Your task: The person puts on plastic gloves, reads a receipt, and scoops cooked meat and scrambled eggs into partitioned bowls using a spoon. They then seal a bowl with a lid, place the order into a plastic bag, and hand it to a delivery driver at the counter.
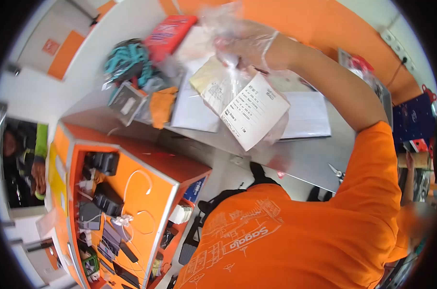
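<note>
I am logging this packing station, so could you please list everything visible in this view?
clear plastic bag: one, transparent, held up over the table, white printed label inside.
red packet: one, red, far end of the table.
teal cords: one bundle, teal, left of the red packet.
orange cloth: one, orange, table's near left.
white sheets: several, white, flat on the table.
scissors: one pair, metal, table's near edge.
grey table: one, grey.
orange rack: one, orange, lower left, chargers and cables inside.
gloved hand: one, clear glove, fingers gripping the bag's top; which hand is unclear.
</note>
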{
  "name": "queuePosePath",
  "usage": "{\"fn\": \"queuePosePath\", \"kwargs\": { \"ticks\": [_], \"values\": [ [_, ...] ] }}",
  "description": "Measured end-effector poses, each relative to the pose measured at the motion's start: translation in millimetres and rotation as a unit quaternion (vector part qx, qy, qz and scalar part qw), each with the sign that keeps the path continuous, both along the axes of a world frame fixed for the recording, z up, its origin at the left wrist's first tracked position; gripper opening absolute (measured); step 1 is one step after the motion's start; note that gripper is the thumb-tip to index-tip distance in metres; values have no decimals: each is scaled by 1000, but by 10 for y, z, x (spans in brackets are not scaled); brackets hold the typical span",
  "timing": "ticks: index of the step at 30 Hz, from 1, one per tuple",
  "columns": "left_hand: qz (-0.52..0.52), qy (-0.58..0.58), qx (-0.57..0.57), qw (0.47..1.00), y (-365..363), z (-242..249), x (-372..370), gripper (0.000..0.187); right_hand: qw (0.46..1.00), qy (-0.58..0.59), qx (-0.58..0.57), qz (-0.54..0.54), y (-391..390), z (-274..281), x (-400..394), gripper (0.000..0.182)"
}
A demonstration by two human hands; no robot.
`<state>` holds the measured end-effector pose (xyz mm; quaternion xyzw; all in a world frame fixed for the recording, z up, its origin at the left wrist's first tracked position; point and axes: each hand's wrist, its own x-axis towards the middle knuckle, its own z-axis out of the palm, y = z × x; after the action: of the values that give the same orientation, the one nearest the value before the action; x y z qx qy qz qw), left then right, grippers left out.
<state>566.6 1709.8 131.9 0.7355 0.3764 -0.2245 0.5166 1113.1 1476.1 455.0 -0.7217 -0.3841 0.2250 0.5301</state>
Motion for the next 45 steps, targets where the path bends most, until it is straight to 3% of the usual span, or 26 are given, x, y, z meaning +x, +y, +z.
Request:
{"fn": "queuePosePath", "kwargs": {
  "ticks": [5,9,12,19,21,24,26,27,32,34,37,41,43,45],
  "values": [
    [5,-30,0,1000,787,-441,-893,27,978,55,156,-124,1431,564,-1035,27],
    [80,-31,21,996,1284,-805,-1832,27,984,-155,61,-63,2642,1164,-1261,23],
    [135,-15,28,990,1470,-1063,-2496,27,960,27,271,-65,3800,1473,-1936,18],
    [210,28,11,977,1467,-1617,-3479,28,910,217,351,-35,6083,1563,-3235,21],
    [227,35,3,973,1383,-1748,-3634,28,916,249,314,25,6561,1430,-3451,30],
    [244,41,-7,969,1302,-1896,-3825,28,936,178,304,8,7343,1142,-3647,26],
    [256,43,-16,966,1242,-1985,-3917,28,927,225,299,-21,7709,967,-3760,27],
    [261,44,-18,964,1216,-2019,-3962,28,923,248,293,-36,7875,890,-3813,27],
    [279,42,-31,959,1082,-2190,-4084,29,967,111,225,37,8451,712,-3676,20],
    [280,43,-34,958,1050,-2216,-4129,29,987,-25,155,33,8797,810,-3328,18],
    [278,40,-37,959,1009,-2281,-4156,29,991,-137,7,-4,8633,1092,-3486,25],
    [267,39,-38,962,985,-2333,-4177,30,989,-116,-87,-34,8280,1350,-3866,33],
    [257,38,-37,965,1001,-2350,-4196,30,991,-41,-52,113,8061,1437,-3721,30],
    [245,40,-35,968,1022,-2364,-4206,30,993,-26,-18,111,8007,1428,-3669,27]
  ]
}}
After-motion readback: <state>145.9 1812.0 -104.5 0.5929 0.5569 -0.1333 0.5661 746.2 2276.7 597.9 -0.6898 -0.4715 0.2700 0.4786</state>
